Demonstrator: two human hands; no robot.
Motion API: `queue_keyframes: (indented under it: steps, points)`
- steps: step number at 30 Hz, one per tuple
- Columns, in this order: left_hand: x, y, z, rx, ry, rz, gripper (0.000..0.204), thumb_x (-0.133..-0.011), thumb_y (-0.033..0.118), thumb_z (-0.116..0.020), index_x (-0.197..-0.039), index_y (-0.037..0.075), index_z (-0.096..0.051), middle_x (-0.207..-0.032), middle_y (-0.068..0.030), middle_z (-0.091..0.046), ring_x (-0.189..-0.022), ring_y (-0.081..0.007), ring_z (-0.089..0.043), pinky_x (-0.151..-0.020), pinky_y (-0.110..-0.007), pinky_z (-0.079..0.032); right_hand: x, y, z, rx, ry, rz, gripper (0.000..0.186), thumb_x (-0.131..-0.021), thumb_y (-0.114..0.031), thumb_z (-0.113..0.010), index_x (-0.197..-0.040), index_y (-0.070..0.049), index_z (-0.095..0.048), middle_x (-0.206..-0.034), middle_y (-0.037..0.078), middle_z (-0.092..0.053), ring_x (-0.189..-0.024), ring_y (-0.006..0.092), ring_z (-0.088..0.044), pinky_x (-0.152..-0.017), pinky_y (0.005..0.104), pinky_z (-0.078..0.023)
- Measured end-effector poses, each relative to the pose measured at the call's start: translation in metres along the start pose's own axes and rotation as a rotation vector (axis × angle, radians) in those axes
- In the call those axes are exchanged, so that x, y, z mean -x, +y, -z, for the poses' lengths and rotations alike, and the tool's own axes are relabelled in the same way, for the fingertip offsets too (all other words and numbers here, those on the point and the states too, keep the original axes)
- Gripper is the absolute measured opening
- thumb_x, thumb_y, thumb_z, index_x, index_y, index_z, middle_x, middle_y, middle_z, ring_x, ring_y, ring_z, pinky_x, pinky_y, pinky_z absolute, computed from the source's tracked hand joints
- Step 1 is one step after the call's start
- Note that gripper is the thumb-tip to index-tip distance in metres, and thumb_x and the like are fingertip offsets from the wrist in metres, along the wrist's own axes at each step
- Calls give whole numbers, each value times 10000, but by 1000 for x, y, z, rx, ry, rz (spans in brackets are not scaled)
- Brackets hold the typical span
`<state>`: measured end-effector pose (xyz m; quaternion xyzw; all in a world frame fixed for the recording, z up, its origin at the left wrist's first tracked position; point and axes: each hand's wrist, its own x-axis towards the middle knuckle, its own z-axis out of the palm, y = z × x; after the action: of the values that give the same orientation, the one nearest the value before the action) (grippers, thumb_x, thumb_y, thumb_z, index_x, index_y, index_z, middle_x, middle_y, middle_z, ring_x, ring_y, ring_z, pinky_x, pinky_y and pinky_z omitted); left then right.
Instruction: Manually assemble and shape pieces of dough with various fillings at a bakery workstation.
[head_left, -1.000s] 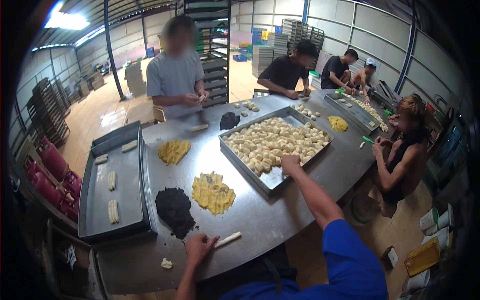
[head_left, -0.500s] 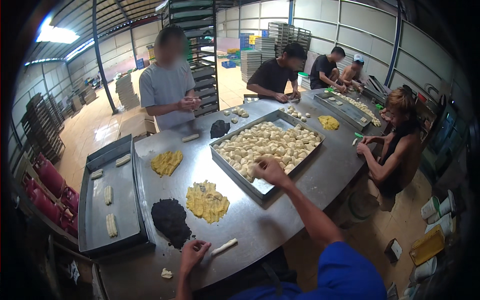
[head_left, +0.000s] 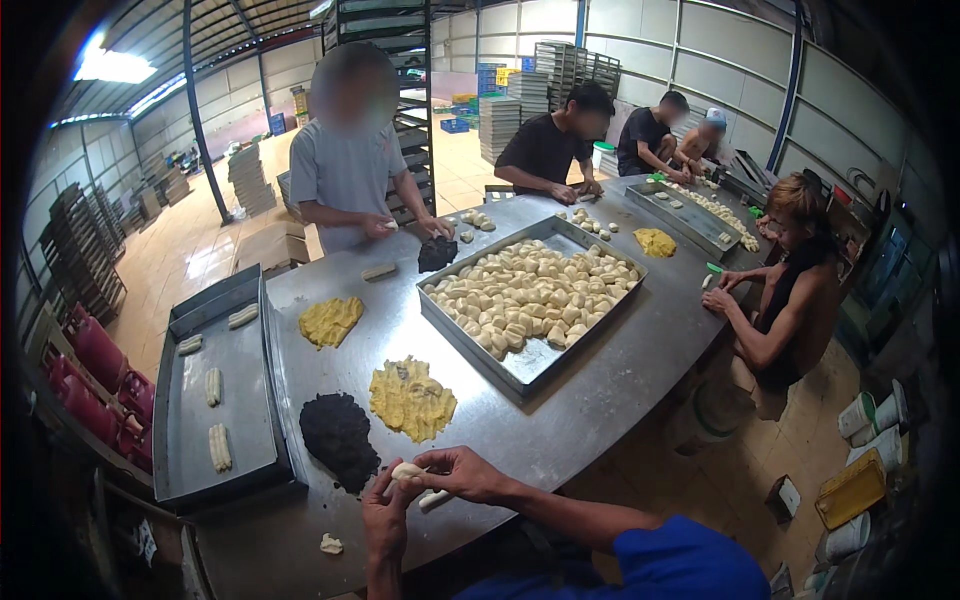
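Over the near edge of the metal table, my left hand (head_left: 386, 512) and my right hand (head_left: 462, 474) meet around a small pale dough piece (head_left: 407, 470). Fingers of both hands are closed on it. Just below my right hand lies a white dough roll (head_left: 432, 500), partly covered by that hand. A black filling mound (head_left: 338, 440) is beside my left hand, with a flattened yellow filling mound (head_left: 412, 399) beyond my hands. Farther off stands a metal tray (head_left: 527, 385) heaped with dough pieces. A torn dough scrap (head_left: 331, 544) lies left of my left wrist.
To the left, a deep tray (head_left: 190, 415) holds several ridged dough rolls. More yellow filling (head_left: 331, 322) and black filling (head_left: 437, 254) lie across the table. A person in grey (head_left: 350, 180) stands opposite; other people work along the far and right sides. A bucket (head_left: 708, 420) stands below the right edge.
My right hand has come back from the dough tray with a piece, and my left hand has risen to join it. The person opposite has reached down to the black filling.
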<state>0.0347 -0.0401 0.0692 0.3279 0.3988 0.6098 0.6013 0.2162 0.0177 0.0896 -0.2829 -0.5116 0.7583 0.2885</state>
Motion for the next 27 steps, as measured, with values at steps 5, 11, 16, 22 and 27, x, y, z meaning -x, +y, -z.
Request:
queue_keyframes:
  steps: [5, 11, 16, 22, 27]
  points:
    - [4, -11, 19, 5, 43, -60, 242, -984, 99, -697, -1199, 1, -645, -1076, -116, -706, -984, -199, -714, -877, -351, -606, 2, 2, -12, 103, 49, 50, 440, -1000, -206, -698, -1354, 27, -582, -1122, 110, -714, -984, 161, -698, -854, 327, -627]
    - [10, -11, 29, -109, 25, -9, 250, -985, 83, -688, -1216, 3, -637, -1183, -144, -682, -931, -197, -728, -852, -317, -603, 1, 20, -20, 171, 110, 121, 488, -971, -245, -739, -1364, 2, -589, -1066, 77, -721, -904, 109, -674, -763, 270, -594]
    - [24, 20, -10, -403, 55, -324, 344, -971, 36, -667, -1312, -6, -656, -1541, -175, -427, -1204, -250, -645, -1011, -366, -542, 5, 7, -17, 260, 202, 14, 440, -974, -219, -739, -1331, 3, -609, -1119, 84, -725, -994, 116, -692, -779, 261, -591]
    - [19, 8, 0, -648, -40, -510, 361, -919, 9, -710, -1270, 92, -721, -1544, -181, -442, -1318, -303, -566, -1095, -403, -471, 12, 8, -31, -432, 16, -49, 486, -1031, -266, -660, -1439, -61, -492, -976, 15, -666, -719, 47, -573, -577, 204, -461]
    - [20, -19, 23, -685, 1, -481, 461, -934, 92, -726, -1382, 46, -625, -1540, -182, -454, -1356, -321, -520, -1119, -418, -436, 7, 28, -36, -384, 65, -86, 509, -1062, -390, -578, -1466, -94, -488, -884, -20, -639, -678, 31, -502, -588, 196, -419]
